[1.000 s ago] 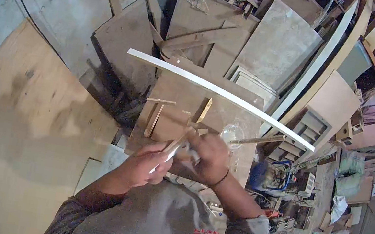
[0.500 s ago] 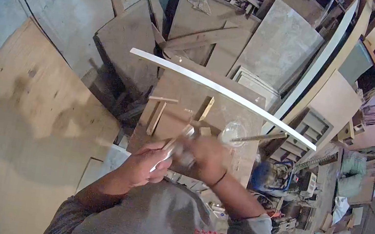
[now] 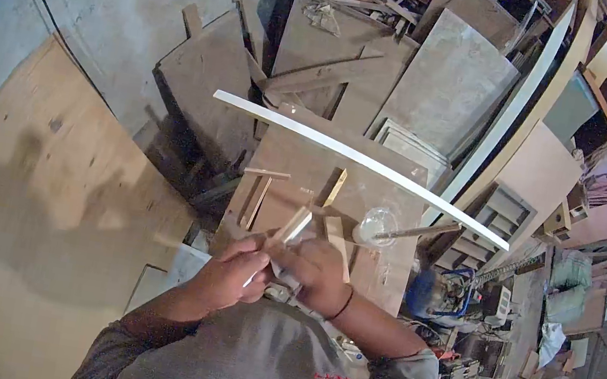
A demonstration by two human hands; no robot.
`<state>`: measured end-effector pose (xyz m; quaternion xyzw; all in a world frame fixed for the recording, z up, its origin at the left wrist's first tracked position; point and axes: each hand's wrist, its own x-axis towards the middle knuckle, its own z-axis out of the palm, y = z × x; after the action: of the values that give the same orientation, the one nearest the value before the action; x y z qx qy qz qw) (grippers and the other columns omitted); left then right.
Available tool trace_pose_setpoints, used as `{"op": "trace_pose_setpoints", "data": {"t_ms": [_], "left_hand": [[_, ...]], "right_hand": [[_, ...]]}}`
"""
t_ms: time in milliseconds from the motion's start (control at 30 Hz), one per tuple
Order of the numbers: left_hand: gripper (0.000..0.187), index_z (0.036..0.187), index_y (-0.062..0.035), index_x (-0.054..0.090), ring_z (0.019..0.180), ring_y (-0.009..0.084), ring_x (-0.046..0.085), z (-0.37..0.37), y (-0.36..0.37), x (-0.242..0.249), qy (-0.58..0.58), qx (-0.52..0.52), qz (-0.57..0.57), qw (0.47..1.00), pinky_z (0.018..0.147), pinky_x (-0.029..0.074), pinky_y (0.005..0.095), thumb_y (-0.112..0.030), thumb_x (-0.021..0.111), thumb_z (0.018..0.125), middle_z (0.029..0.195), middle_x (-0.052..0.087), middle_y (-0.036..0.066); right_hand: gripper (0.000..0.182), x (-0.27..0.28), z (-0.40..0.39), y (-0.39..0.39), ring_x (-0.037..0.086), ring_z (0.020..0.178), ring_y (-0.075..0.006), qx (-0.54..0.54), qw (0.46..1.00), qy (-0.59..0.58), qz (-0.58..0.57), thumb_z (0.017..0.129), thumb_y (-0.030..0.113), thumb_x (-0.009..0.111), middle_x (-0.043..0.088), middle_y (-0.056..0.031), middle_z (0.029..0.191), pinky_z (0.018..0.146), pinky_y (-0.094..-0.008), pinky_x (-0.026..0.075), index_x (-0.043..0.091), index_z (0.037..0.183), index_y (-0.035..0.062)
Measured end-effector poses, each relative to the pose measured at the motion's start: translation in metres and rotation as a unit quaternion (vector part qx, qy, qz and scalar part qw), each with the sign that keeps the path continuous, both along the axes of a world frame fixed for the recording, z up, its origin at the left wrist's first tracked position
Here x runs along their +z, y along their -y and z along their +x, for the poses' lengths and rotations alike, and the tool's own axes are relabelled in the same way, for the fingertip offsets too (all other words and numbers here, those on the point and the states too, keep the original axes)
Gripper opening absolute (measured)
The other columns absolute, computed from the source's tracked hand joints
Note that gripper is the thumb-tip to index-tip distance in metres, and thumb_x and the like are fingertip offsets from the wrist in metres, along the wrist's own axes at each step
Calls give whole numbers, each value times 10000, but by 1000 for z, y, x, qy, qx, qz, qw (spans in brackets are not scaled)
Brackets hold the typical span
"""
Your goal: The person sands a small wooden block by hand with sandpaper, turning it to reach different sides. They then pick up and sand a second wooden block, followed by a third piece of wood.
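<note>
Wrapped round the lower part of a short wooden strip [image 3: 290, 229] with a white face, my left hand [image 3: 229, 275] is closed just in front of my chest. The strip slants up and away to the right. My right hand [image 3: 319, 274] is closed right beside it, pinching a pale greyish sheet [image 3: 287, 269] against the strip's side; whether it is sandpaper or cloth I cannot tell. Beyond the hands, a clear tub [image 3: 378, 226] with a whitish content stands on the brown worktable [image 3: 292, 139], a stick [image 3: 425, 231] leaning out of it.
A long white strip [image 3: 361, 158] lies across the worktable and overhangs both sides. Small wood pieces [image 3: 336, 187] rest nearby. A large plywood sheet [image 3: 62, 189] fills the left. Boards [image 3: 449, 85] lean at the back; a blue machine [image 3: 435, 289] stands to the right.
My right hand has moved down and left, closer to my left hand. The strip's upper end stands clearer, and a wood piece formerly behind the right hand now shows.
</note>
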<state>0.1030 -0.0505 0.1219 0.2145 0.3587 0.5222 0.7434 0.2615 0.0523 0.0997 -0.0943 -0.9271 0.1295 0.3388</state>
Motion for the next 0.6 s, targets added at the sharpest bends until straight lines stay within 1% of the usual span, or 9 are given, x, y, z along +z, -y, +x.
{"op": "trace_pose_setpoints", "data": {"t_ms": [67,167,267,333,367,400,433,533,600], "left_hand": [[134,1002,-88,457,457,60,327,-4,6,-6,-19,-7,19,1000,400,270,214,-196,403,945,623,379,-25],[147,1009,-54,456,458,60,351,-9,3,-17,-71,-5,81,994,398,292,216,-172,395,946,633,405,-15],[204,1088,-24,450,452,53,367,-12,6,1,-94,23,99,990,399,324,215,-163,392,950,636,420,-11],[260,1155,-12,435,451,48,374,-16,4,12,-93,26,94,991,401,341,212,-170,396,952,633,420,-9],[383,1294,-7,353,448,41,380,-20,2,8,-109,-1,112,988,404,358,209,-171,403,951,641,423,-12],[404,1315,-10,333,447,41,380,-20,1,8,-98,-2,113,989,402,354,209,-170,402,950,643,422,-13],[426,1336,-12,313,446,41,379,-20,0,8,-88,-4,114,989,401,351,209,-168,402,949,644,422,-14],[467,1375,-20,276,438,41,374,-23,0,10,-63,-35,114,991,395,342,208,-165,398,948,647,422,-18],[473,1382,-23,273,434,40,370,-25,0,13,-54,-56,108,991,394,337,207,-166,396,948,650,422,-19]], "right_hand": [[387,7,2,-11,527,574,-244,-52,995,70,57,635,127,678,542,-57,682,501,-363,406,656,1021,109],[342,2,8,-58,531,585,-277,-184,980,-74,-2,669,63,636,543,-93,674,511,-371,412,652,1010,83],[252,34,12,-42,535,596,-313,-241,952,-162,-95,701,17,612,552,-135,677,529,-375,420,646,949,51],[201,32,12,-35,540,595,-305,-251,955,-148,-52,710,-14,601,553,-135,668,528,-354,422,641,898,45],[179,30,15,-29,542,595,-301,-257,956,-138,-30,715,-29,595,553,-135,663,527,-344,423,639,873,43],[126,20,16,-22,544,583,-276,-217,973,-75,27,726,-21,600,560,-115,666,508,-338,419,635,827,47],[177,11,12,-12,545,576,-258,-177,982,-47,53,723,-18,602,563,-97,661,489,-341,416,650,872,65],[229,40,-10,10,549,581,-254,-14,998,-23,50,722,-16,613,558,-90,671,482,-363,418,660,926,78],[287,30,-7,-10,536,577,-241,-140,990,-19,28,714,-44,611,547,-92,677,493,-346,411,657,972,73]]}}
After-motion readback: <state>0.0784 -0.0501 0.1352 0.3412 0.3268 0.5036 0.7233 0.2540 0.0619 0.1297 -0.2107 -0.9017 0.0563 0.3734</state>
